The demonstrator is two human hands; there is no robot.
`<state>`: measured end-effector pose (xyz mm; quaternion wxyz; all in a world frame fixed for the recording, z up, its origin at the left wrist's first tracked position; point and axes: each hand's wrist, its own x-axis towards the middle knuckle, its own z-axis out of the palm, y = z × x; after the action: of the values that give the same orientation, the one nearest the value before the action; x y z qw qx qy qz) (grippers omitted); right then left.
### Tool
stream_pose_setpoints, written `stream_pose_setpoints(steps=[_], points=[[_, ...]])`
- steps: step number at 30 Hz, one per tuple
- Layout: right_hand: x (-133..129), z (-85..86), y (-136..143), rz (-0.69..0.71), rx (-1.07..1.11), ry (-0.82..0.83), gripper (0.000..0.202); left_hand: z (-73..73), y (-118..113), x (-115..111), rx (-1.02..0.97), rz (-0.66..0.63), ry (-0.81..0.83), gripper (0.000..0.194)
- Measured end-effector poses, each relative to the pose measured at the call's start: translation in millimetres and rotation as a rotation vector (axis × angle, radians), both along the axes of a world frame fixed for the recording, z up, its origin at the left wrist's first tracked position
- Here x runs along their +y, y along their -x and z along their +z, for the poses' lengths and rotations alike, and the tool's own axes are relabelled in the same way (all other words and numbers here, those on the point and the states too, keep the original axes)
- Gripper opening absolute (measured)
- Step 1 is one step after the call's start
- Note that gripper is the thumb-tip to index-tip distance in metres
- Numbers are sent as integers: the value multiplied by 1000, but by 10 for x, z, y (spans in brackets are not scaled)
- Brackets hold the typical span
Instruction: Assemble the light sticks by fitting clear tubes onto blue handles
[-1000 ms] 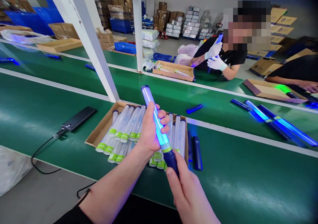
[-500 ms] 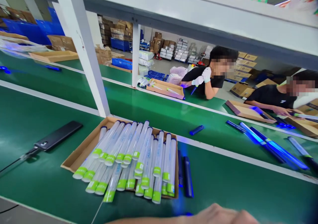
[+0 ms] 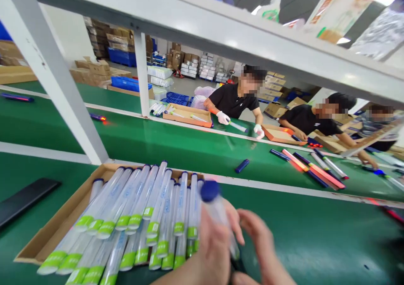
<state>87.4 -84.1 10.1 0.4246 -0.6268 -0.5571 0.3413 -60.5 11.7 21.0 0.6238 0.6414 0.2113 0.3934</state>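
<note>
My left hand (image 3: 213, 245) is closed around a clear plastic tube (image 3: 220, 212) with a dark blue cap, held tilted with the cap up and away from me. Close on its right is my right hand (image 3: 260, 236), fingers curved toward the tube's lower end. Something dark shows between the two hands, too blurred to name. Motion blur hides whether the right fingers grip anything. To the left, a shallow cardboard tray (image 3: 34, 245) holds several similar capped tubes (image 3: 109, 203) with green bands, piled in layers and overhanging the near edge.
A black power bank or phone-like slab (image 3: 28, 198) lies left of the tray. A white metal post (image 3: 59, 74) and crossbeam (image 3: 202, 11) frame the bench. Beyond, a green belt (image 3: 189, 144) carries dark blue sticks (image 3: 242, 166). Several co-workers sit across it, one wearing white gloves (image 3: 223, 118).
Both hands have come into view at lower centre, the left with a capped tube. The view has shifted right, so the tray appears farther left. Across the belt, the gloved co-worker's hands have lowered.
</note>
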Motion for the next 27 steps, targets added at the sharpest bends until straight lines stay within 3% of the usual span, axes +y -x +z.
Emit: stream_pose_setpoints(steps=[2,4,8,10,12,14,16,18,20,24,27], points=[[392,-166,13,27,-35,50,46,83,102,324,31,270,-39,34],[969,-294,-48,-46,-79,79,45,109,207,649,302,454,-156,39],[2331,-339,-338,-249,-201,191,30,-22,347,1025,1293,317,-392,39],[2812,-300,-520,-306,-255,243,29,-114,371,1055,1489,230,-424,40],[3034,-265,-741,-380,-310,271,30,-175,381,1041,1529,199,-456,39],[3012,-250,-1029,-497,-364,279,32,-203,394,1026,1543,205,-459,40],[2831,-251,-1380,-633,-398,298,36,-213,427,1026,1496,252,-430,39],[2595,-252,-1751,-736,-391,343,40,-221,481,1036,1329,327,-342,38],[2367,-235,-2075,-785,-337,388,42,-223,537,1041,1032,428,-216,38],[1956,-135,-2364,-733,-121,364,38,-145,517,981,408,613,91,46],[1623,-89,-2128,-550,93,273,35,25,368,886,-14,583,349,55]])
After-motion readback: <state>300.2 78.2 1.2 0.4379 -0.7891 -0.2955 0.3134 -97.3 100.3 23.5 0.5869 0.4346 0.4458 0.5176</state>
